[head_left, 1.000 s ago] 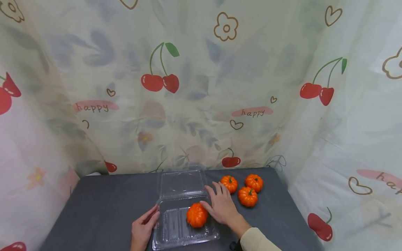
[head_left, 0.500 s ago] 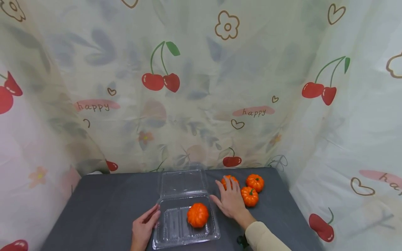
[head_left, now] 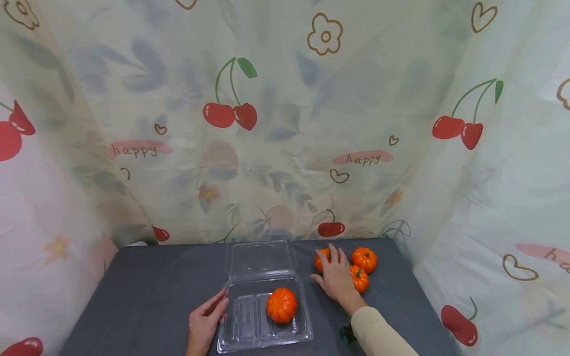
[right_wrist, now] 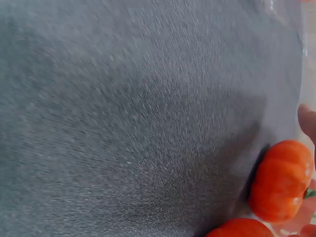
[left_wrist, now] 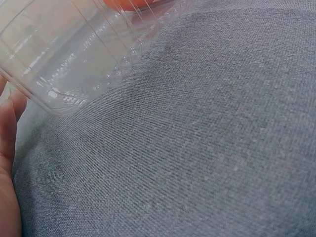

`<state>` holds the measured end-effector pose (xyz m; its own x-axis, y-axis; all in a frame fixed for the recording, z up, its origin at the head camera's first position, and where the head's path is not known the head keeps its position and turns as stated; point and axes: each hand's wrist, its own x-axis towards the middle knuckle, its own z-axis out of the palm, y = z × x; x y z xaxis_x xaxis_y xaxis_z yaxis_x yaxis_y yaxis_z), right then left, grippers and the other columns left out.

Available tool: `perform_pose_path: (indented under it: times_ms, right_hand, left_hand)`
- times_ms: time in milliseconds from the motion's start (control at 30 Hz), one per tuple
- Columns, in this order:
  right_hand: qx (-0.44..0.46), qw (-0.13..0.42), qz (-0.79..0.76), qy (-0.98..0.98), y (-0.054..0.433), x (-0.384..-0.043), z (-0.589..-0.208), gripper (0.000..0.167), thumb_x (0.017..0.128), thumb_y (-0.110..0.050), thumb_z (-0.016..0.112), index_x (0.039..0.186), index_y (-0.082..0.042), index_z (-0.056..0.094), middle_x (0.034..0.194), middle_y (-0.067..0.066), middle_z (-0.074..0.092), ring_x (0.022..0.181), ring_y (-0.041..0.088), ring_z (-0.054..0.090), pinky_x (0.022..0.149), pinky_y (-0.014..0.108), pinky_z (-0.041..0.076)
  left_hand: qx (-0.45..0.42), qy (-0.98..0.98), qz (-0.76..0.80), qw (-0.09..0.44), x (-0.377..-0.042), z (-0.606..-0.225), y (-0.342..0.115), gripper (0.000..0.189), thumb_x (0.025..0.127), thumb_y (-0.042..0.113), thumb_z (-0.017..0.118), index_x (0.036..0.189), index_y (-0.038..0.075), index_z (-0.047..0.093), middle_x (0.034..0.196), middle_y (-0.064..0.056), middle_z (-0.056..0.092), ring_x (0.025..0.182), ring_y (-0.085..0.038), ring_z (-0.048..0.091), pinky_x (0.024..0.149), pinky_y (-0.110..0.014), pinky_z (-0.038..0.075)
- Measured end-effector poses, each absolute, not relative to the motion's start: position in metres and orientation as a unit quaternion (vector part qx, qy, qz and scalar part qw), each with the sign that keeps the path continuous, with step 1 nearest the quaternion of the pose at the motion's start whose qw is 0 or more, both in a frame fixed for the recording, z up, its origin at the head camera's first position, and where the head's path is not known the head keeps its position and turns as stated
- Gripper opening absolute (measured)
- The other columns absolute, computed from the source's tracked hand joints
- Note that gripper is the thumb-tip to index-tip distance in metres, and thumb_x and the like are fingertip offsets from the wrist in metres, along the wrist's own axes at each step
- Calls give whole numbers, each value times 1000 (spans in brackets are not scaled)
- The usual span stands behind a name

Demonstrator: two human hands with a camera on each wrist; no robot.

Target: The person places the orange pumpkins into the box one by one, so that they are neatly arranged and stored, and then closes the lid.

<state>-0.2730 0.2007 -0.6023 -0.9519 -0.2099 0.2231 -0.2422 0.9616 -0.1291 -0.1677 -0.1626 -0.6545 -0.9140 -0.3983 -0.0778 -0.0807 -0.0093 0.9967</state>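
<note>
1. Beyond and to the right of the clear container (head_left: 242,321), an outer pumpkin (right_wrist: 279,182) is partly covered by the right hand (head_left: 337,279), held wide with fingers spread; firm contact cannot be confirmed.
2. The container's left edge is touched by the left hand (head_left: 207,319); whether the rim is pinched cannot be told.
3. If the grasp were made off-centre, the smooth outer pumpkin might be rolled away, or the neighbouring pumpkin (head_left: 359,280) knocked farther from the container.
4. If the container were tugged, the inner pumpkin (head_left: 281,305), set right of its middle, could be shifted.
5. Glossy, ribbed, squat orange bodies are seen; a green stem (right_wrist: 309,193) is shown on the outer pumpkin.
</note>
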Motion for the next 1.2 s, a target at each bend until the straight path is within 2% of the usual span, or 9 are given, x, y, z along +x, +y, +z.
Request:
perform_pose_path:
  times_ms: [133, 467, 733, 1033, 1200]
  right_hand:
    - [107, 106, 97, -984, 202, -280, -602, 76, 85, -46, 81, 149, -20, 47, 157, 27, 32, 135, 58, 39, 102, 66, 48]
    - [80, 52, 130, -987, 205, -288, -605, 75, 88, -43, 79, 150, -17, 46, 152, 28, 37, 123, 53, 48, 98, 62, 52]
    - [67, 70, 143, -985, 200, -296, -600, 69, 95, -38, 72, 150, -8, 44, 137, 30, 51, 116, 49, 51, 98, 59, 51]
    - [56, 74, 139, -986, 199, -294, -593, 86, 84, -40, 83, 148, 1, 44, 135, 31, 54, 117, 48, 49, 102, 56, 49]
    - [63, 74, 142, -985, 198, -290, -594, 88, 80, -43, 87, 146, 0, 48, 133, 28, 52, 115, 47, 48, 101, 56, 48]
  left_hand:
    - [172, -692, -692, 113, -168, -655, -165, 39, 85, 22, 85, 120, 9, 76, 104, 7, 80, 69, -5, 69, 56, -23, 56]
    - [173, -685, -699, 108, -166, -659, -164, 39, 83, 23, 86, 119, 9, 77, 106, 4, 80, 67, -6, 69, 55, -23, 55]
    - [177, -690, -692, 116, -169, -656, -166, 40, 84, 24, 86, 119, 7, 76, 103, 6, 80, 67, -6, 69, 55, -23, 56]
    - [190, -694, -687, 100, -169, -652, -165, 41, 85, 25, 85, 121, 10, 76, 111, -2, 79, 78, -3, 72, 60, -23, 58]
    - [190, -694, -687, 97, -168, -653, -165, 43, 83, 28, 86, 121, 10, 76, 112, -3, 79, 78, -3, 72, 60, -23, 58]
